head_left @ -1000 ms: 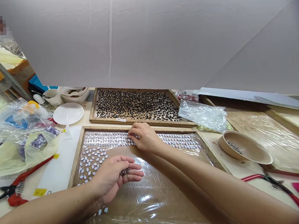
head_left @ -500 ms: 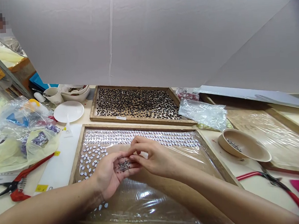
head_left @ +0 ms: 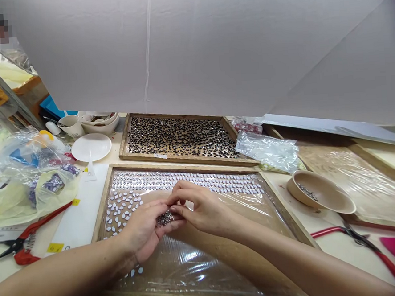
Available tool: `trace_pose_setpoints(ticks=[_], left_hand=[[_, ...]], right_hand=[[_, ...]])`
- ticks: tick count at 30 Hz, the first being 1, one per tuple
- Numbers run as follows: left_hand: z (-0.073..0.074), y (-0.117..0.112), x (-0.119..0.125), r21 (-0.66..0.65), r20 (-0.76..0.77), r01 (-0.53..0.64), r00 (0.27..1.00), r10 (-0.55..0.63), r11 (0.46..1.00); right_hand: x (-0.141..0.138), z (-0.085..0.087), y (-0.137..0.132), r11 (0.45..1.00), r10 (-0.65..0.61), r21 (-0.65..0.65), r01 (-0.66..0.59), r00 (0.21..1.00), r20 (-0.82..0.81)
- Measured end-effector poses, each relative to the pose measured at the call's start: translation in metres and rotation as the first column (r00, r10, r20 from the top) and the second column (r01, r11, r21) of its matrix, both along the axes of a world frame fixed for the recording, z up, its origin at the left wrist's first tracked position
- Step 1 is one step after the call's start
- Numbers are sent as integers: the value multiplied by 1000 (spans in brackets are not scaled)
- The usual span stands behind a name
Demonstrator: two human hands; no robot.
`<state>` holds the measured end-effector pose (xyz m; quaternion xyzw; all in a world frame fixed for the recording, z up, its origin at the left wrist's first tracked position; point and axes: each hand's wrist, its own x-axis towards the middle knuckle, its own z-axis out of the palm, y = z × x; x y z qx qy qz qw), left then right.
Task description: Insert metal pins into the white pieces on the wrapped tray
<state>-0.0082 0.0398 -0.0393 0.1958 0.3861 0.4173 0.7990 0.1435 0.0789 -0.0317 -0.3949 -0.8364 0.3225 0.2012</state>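
Observation:
My left hand point(head_left: 147, 229) is cupped palm up over the near tray, cradling a pile of small metal pins point(head_left: 165, 218). Thumb and forefinger of my right hand point(head_left: 196, 208) are pinched together at the left fingertips; whatever is between them is too small to make out. Under both hands lies a wooden-framed tray point(head_left: 289, 218) covered in clear film. Rows of small white leaf-shaped pieces point(head_left: 186, 179) line its far side, and looser ones point(head_left: 122, 206) are scattered at its left.
Behind stands another tray point(head_left: 181, 158) of small dark pieces. A tan bowl point(head_left: 334, 197) with more pins sits right, above red-handled pliers point(head_left: 360, 236). Red pruning shears point(head_left: 29, 238), plastic bags point(head_left: 35, 184) and a white plate point(head_left: 91, 147) are at left. A white sheet point(head_left: 194, 50) hangs ahead.
My left thumb and fingers have drawn in over the palm, so less of the pin pile shows. My right hand stays almost in place, still pinched.

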Motion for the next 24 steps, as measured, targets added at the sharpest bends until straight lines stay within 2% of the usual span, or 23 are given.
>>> trace_pose_setpoints(ticks=[10,15,17,20,24], left_hand=[[3,-1,0,-9,22,40,999,-40,999],[4,-2,1,-13,45,22,999,-21,1000],[4,-2,2,-38,40,30,999,-28,999],[4,-1,1,-86,3,34,999,-34,996],[5,0,1,-105,-42,40,998,-45,994]], right_hand=[[-2,1,0,992,-75,-102,75,997,3],[-1,2,5,992,-93,-91,88,994,-50],[3,1,14,993,-119,-16,118,990,-75],[12,-7,34,964,-185,192,182,983,-2],[16,-24,54,930,-168,351,105,974,152]])
